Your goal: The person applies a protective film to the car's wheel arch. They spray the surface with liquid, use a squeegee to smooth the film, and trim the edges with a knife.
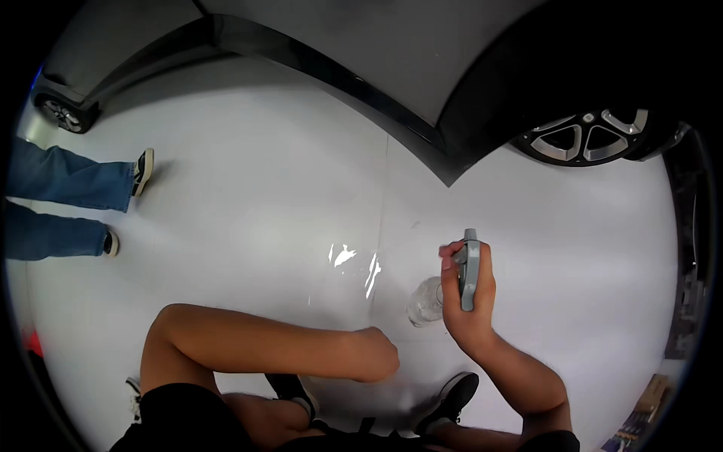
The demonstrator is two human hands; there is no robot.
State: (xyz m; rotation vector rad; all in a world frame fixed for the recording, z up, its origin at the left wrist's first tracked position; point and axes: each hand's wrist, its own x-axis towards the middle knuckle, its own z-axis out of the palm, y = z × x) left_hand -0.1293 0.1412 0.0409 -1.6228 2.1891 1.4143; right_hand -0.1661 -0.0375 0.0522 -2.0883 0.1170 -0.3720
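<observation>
My right hand (468,320) is wrapped round the grey trigger head of a spray bottle (425,303), its nozzle pointing away from me toward the car. The bottle's clear body shows to the left of my wrist, partly hidden by the hand. My left forearm lies across the front of me, and my left hand (374,355) is curled into a fist, seen from its back, with nothing showing out of it. Ahead stands a dark grey car (361,79), with its lower sill and front wheel (584,139) above the pale floor (248,196). Neither hand touches the car.
At the left stands another person in blue jeans (75,177) and dark shoes. The car's other wheel (64,113) is at the far left. My own dark shoes (452,399) are below my hands. A brown box (651,392) is at the lower right edge.
</observation>
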